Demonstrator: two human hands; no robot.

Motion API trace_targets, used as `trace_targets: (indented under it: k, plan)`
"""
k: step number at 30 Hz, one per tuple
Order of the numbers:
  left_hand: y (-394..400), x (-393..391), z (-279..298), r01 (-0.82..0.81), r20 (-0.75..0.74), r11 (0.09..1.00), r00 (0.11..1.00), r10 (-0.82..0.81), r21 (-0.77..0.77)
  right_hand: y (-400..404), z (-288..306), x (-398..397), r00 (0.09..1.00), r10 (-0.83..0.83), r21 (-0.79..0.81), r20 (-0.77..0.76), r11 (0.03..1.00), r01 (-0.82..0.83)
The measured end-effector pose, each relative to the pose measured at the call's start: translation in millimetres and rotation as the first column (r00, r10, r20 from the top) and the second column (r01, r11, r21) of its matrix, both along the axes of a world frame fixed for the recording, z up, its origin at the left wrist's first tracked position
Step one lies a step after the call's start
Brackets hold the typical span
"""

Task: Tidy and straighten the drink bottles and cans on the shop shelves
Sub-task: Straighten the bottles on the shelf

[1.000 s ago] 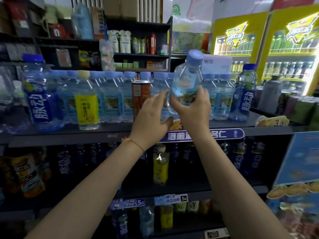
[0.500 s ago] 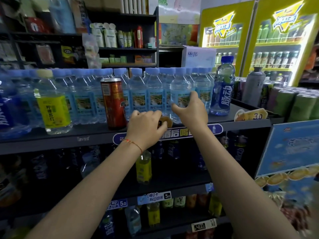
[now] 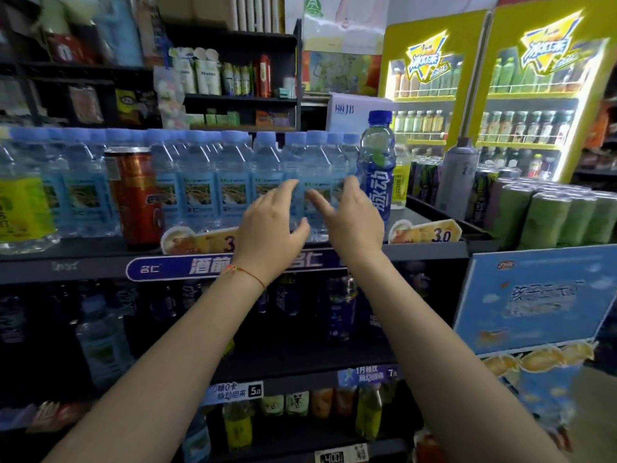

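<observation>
Two yellow drink fridges (image 3: 500, 95), brightly lit, are seen at the upper right behind everything else. The dark shelf unit (image 3: 66, 265) fills the middle of the view, with a blue banner strip (image 3: 173, 267) fixed along its top edge and dimmer tiers of bottles below it. A blue poster (image 3: 524, 295) is seen leaning at the right end of the unit. Green-wrapped can packs (image 3: 564, 218) are stacked to the right of the top shelf.

On the top shelf a long row of water bottles (image 3: 197, 185) with pale blue caps and blue labels is lined up upright, side by side. A yellow-labelled bottle (image 3: 20, 208) is placed at the far left of the row, and a red can (image 3: 135, 195) is set upright among the water bottles, just in front of them. A taller blue bottle (image 3: 377, 175) with a dark blue cap is stood at the right end of the row.

One water bottle (image 3: 312, 195) near the right end of the row, upright on the shelf, is framed by both hands. The left hand (image 3: 270, 228), a red string worn at its wrist, is held with fingers loosely spread at the bottle's left side; the right hand (image 3: 350, 218) is held likewise at its right side. Neither hand is closed round the bottle, and actual contact cannot be told. Two yellow price tags (image 3: 430, 233) are clipped at the shelf edge
</observation>
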State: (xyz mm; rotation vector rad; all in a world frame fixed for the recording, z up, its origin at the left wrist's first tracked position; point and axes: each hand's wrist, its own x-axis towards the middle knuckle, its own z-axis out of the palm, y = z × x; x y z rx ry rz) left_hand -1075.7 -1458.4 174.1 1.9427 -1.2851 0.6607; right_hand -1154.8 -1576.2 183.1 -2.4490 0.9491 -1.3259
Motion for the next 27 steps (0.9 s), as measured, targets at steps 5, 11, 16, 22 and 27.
trace_targets:
  k: [5, 11, 16, 22, 27]
  plan:
    - [-51.5, -24.8, 12.5, -0.174, -0.371, 0.983, 0.910, 0.183, 0.057, -78.9, 13.1, -38.5, 0.965, 0.092, 0.009, 0.245, 0.995, -0.097]
    - [-78.4, -38.1, 13.1, -0.255, -0.374, 0.966, 0.894, 0.247, 0.030, -128.2, 29.1, -27.5, 0.933, 0.340, 0.371, 0.116, 0.857, -0.358]
    - [-88.7, -52.4, 9.3, -0.296, -0.340, 0.955, 0.897, 0.281, 0.010, -145.6, 25.6, -20.4, 0.911, 0.384, 0.438, 0.151, 0.800, -0.410]
    - [-89.1, -57.7, 9.1, -0.307, -0.347, 0.952, 0.892, 0.289, 0.003, -134.3, 17.4, -35.8, 0.881, 0.355, 0.302, 0.312, 0.842, -0.446]
    - [-80.1, -46.8, 6.8, -0.221, -0.386, 0.975, 0.900, 0.202, -0.005, -102.2, 50.5, -73.8, 0.710, 0.450, 0.128, 0.541, 0.791, -0.598]
